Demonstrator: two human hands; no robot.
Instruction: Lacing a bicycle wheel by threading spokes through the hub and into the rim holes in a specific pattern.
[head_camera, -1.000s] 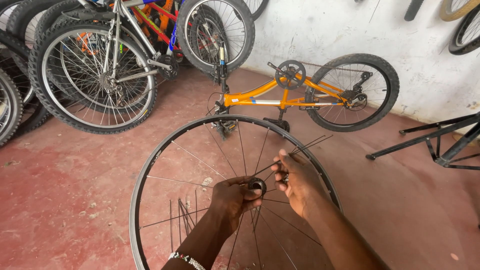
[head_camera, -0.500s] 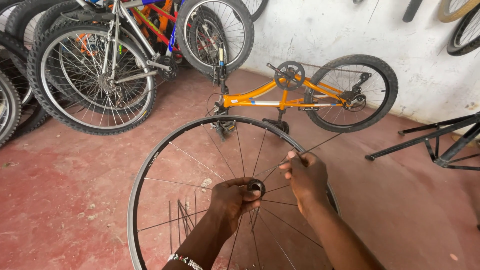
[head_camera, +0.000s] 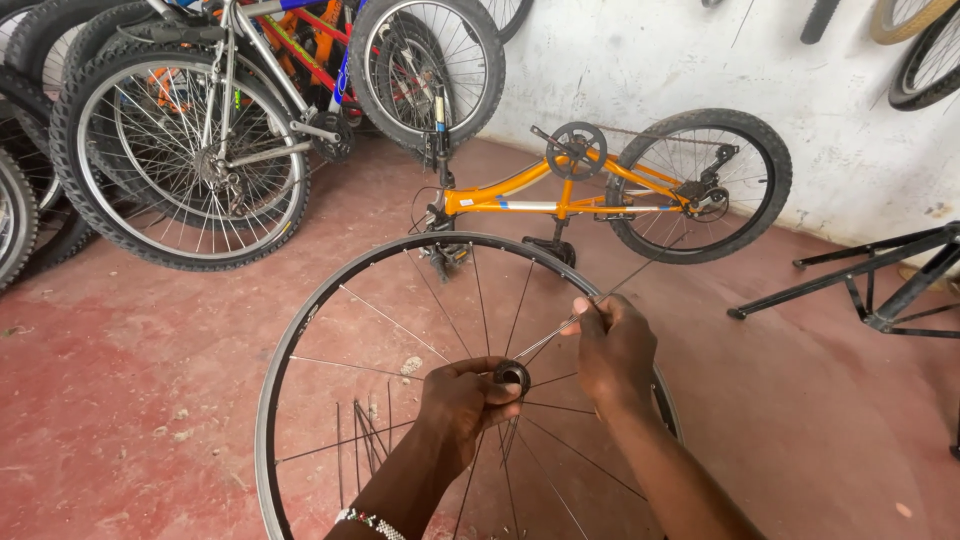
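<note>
A bare black bicycle rim (head_camera: 300, 330) stands upright in front of me, with thin metal spokes running to a small hub (head_camera: 513, 375) at its middle. My left hand (head_camera: 458, 400) grips the hub from the left side. My right hand (head_camera: 615, 350) is up near the rim's right side, its fingers pinched on a loose silver spoke (head_camera: 640, 270) that slants from the hub up and past the rim. Several spokes hang loose in the lower left part of the wheel.
An orange bicycle (head_camera: 560, 195) lies upside down on the red floor behind the rim, front wheel off. Several bicycles (head_camera: 190, 150) lean at the back left. A white wall (head_camera: 640, 60) stands behind. A black metal stand (head_camera: 880, 285) sits at the right.
My right hand has moved up and to the right, away from the hub toward the rim, drawing the spoke along. My left hand has stayed on the hub.
</note>
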